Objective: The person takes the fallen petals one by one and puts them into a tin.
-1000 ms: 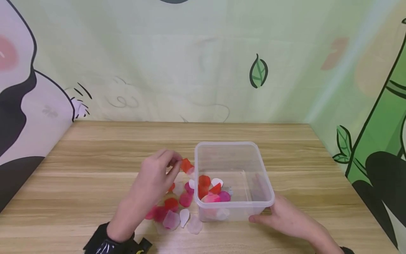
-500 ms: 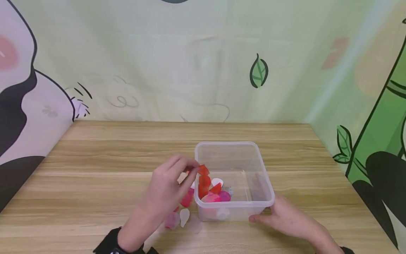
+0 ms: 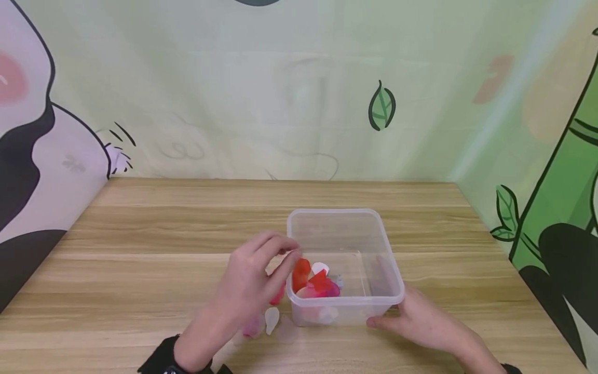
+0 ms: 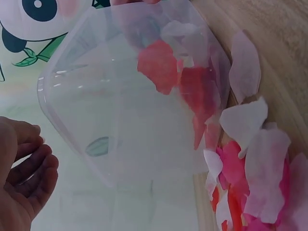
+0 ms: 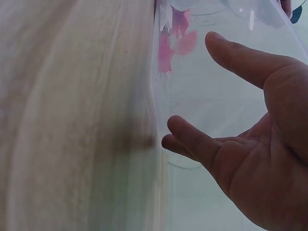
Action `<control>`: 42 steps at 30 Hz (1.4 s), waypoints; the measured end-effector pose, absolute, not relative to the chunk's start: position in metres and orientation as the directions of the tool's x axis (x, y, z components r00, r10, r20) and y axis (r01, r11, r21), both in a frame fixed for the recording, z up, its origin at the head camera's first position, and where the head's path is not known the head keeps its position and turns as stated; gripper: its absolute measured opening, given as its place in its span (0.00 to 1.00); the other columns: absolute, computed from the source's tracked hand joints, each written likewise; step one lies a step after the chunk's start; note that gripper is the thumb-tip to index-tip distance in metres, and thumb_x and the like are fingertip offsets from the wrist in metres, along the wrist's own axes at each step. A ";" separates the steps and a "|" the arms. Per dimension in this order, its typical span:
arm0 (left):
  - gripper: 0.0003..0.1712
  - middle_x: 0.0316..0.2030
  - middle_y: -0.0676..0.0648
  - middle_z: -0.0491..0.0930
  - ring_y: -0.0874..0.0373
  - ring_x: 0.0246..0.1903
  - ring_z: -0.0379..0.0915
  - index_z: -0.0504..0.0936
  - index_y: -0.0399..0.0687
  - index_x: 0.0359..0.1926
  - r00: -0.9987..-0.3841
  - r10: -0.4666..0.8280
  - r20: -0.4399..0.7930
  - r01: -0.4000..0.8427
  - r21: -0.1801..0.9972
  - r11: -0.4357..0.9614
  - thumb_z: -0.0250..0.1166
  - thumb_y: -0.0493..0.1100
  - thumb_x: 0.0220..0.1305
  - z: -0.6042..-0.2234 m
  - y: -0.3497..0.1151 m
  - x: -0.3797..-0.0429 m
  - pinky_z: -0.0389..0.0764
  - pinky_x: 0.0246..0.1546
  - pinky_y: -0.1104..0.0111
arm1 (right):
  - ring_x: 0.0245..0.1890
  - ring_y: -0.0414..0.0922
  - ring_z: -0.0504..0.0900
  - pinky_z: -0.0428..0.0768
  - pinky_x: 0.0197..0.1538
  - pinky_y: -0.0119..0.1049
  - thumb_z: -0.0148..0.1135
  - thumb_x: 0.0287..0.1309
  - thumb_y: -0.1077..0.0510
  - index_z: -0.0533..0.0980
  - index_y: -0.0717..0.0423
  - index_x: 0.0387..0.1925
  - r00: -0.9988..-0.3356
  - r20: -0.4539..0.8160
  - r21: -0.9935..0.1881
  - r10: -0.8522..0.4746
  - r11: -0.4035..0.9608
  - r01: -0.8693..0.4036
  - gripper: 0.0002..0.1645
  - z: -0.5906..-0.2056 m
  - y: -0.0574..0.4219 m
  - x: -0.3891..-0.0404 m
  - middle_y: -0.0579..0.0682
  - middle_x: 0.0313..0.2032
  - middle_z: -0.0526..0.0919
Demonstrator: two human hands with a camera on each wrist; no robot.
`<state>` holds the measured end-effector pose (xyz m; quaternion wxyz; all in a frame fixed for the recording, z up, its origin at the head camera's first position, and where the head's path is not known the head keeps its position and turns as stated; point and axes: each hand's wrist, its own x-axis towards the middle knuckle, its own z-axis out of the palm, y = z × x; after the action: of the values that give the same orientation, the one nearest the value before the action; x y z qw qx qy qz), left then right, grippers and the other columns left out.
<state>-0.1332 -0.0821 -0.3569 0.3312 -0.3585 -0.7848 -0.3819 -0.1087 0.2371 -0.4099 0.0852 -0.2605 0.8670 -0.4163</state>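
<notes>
My left hand [image 3: 254, 272] hovers at the left rim of a clear plastic box [image 3: 345, 300], fingers loosely bent and thumb apart from them. Nothing shows between the fingertips, and in the left wrist view that hand [image 4: 26, 173] is beside the rim. Red petals [image 3: 301, 275], a white petal [image 3: 320, 268] and pink and purple ones lie inside the box, at its left. At the box's near right corner rests my right hand [image 3: 425, 319]. Its thumb and fingers stretch along the walls, fairly straight in the right wrist view. Part of its fingers is hidden behind the box.
Loose petals [image 4: 267, 173] in pink, white and red lie on the wooden table [image 3: 163, 218] just left of the box, partly hidden under my left hand in the head view. A white petal [image 3: 272, 319] lies nearest the front. A printed cloth [image 3: 210, 93] hangs behind the table.
My left hand has moved right to the box rim and let go of a red petal, which now lies among those inside. The right hand and box have stayed put.
</notes>
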 end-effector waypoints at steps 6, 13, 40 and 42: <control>0.06 0.35 0.50 0.83 0.57 0.34 0.82 0.86 0.41 0.38 -0.594 0.314 0.741 0.753 0.375 0.541 0.73 0.31 0.59 -0.356 -0.091 -0.137 0.85 0.36 0.65 | 0.56 0.47 0.80 0.78 0.60 0.44 0.77 0.58 0.52 0.52 0.63 0.77 -0.850 0.073 -0.763 -0.522 0.519 -0.384 0.57 -0.410 0.238 -0.108 0.51 0.57 0.80; 0.06 0.36 0.49 0.83 0.56 0.34 0.80 0.85 0.42 0.39 -0.708 0.351 0.613 0.652 0.374 0.660 0.73 0.35 0.61 -0.359 -0.100 -0.141 0.83 0.32 0.66 | 0.56 0.45 0.80 0.78 0.60 0.44 0.76 0.59 0.50 0.51 0.63 0.77 -0.849 0.074 -0.761 -0.523 0.520 -0.387 0.57 -0.410 0.239 -0.108 0.50 0.58 0.80; 0.15 0.23 0.52 0.73 0.61 0.17 0.72 0.77 0.51 0.23 -0.832 0.518 -0.198 0.376 0.486 0.789 0.75 0.35 0.59 -0.371 -0.106 -0.135 0.75 0.20 0.67 | 0.53 0.43 0.81 0.79 0.58 0.42 0.77 0.58 0.54 0.54 0.62 0.76 -0.847 0.074 -0.763 -0.526 0.517 -0.388 0.54 -0.411 0.239 -0.109 0.50 0.56 0.81; 0.17 0.20 0.52 0.73 0.62 0.15 0.73 0.76 0.50 0.21 -0.823 0.529 -0.209 0.376 0.498 0.781 0.75 0.34 0.59 -0.373 -0.105 -0.134 0.75 0.20 0.68 | 0.53 0.43 0.81 0.79 0.58 0.42 0.77 0.58 0.55 0.54 0.62 0.76 -0.847 0.075 -0.762 -0.525 0.518 -0.389 0.54 -0.410 0.239 -0.109 0.50 0.56 0.81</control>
<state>-0.1341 -0.1051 -0.3730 -0.1712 -0.2438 -0.9280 -0.2236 -0.1088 0.2385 -0.4105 0.0825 -0.2635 0.8672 -0.4144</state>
